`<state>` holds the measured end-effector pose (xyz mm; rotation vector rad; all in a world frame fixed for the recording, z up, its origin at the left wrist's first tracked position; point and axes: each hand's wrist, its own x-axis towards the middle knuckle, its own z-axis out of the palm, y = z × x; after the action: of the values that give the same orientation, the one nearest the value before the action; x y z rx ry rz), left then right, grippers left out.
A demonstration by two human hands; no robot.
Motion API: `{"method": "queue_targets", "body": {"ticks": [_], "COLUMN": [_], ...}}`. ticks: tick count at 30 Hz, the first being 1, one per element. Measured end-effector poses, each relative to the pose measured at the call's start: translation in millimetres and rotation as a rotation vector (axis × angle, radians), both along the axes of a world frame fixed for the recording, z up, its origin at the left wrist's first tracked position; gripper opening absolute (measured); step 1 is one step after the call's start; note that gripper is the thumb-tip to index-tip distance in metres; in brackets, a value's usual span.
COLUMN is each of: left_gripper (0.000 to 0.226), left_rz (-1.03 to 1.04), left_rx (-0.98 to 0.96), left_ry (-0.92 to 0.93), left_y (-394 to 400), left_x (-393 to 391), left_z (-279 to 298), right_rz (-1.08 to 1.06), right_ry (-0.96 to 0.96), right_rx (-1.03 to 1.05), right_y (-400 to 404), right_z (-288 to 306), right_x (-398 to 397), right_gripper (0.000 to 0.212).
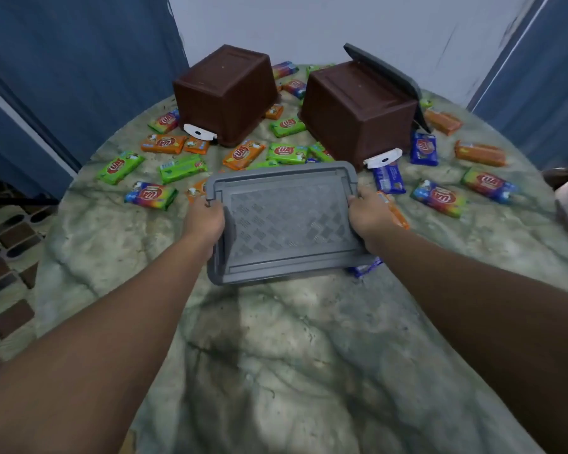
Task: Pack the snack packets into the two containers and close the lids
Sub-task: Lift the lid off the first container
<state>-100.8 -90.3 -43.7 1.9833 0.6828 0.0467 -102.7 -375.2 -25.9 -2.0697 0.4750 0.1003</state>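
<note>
Nearest the bottom of the frame, two bare forearms reach up from the lower corners over a round table (pixel 276 355) with a mottled green, marble-look top. At mid-frame both hands hold a grey lid (pixel 284 221), patterned face up, slightly tilted. The left hand (pixel 204 221) grips the lid's left edge with its fingers curled under the rim. The right hand (pixel 369 219) grips the right edge in the same way. An orange packet (pixel 394 211) lies just beside the right hand; whether the hand touches it cannot be told. A blue packet (pixel 364 268) shows partly from under the lid's lower right corner.

Beyond the lid, snack packets lie scattered flat across the table: a green packet (pixel 120 167) at centre left, a rainbow packet (pixel 151 194) below it, an orange pack (pixel 163 144) further back, and a multicoloured packet (pixel 438 198) at centre right, with more along the right edge.

Further back, two brown containers stand upside down on the table among the packets. The left container (pixel 225 93) sits upper centre-left with a white latch (pixel 200 132) at its near corner. The right container (pixel 358 109) sits upper centre-right, also with a white clasp (pixel 382 157) at its near corner. A second grey lid (pixel 387 72) leans tilted against its far right side.

Behind the table are a pale wall (pixel 309 21) and blue curtains (pixel 63 60) at both upper corners.
</note>
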Motion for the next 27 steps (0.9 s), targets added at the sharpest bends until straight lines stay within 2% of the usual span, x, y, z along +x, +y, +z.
{"method": "queue_targets", "body": {"ticks": [6,10,17,22,27], "left_gripper": [0.045,0.028,0.047,0.048,0.047], "left_rz": [-0.075,-0.101,-0.159,-0.19,-0.187], "left_rx": [-0.062,0.023,0.201,0.214,0.238], "left_ry": [0.059,0.056,0.103,0.139,0.133], "left_y": [-16,-50,-90,-140,-189], "left_x": [-9,-39,-65,-83,-98], "left_z": [-34,-5,-4,-2,-6], "right_rz": [-0.022,-0.028,0.033,0.055,0.101], "right_ry": [0.034,0.02,0.032,0.05,0.064], "right_rx": [-0.098,-0.107,-0.107,-0.139,-0.154], "right_y": [-35,-56,-113,-168,-219], "right_z": [-10,-19,-27,-33,-31], "right_x": [-19,-31,-45,-56,-69], "right_gripper": [0.043,0.046,0.035,0.031,0.036]}}
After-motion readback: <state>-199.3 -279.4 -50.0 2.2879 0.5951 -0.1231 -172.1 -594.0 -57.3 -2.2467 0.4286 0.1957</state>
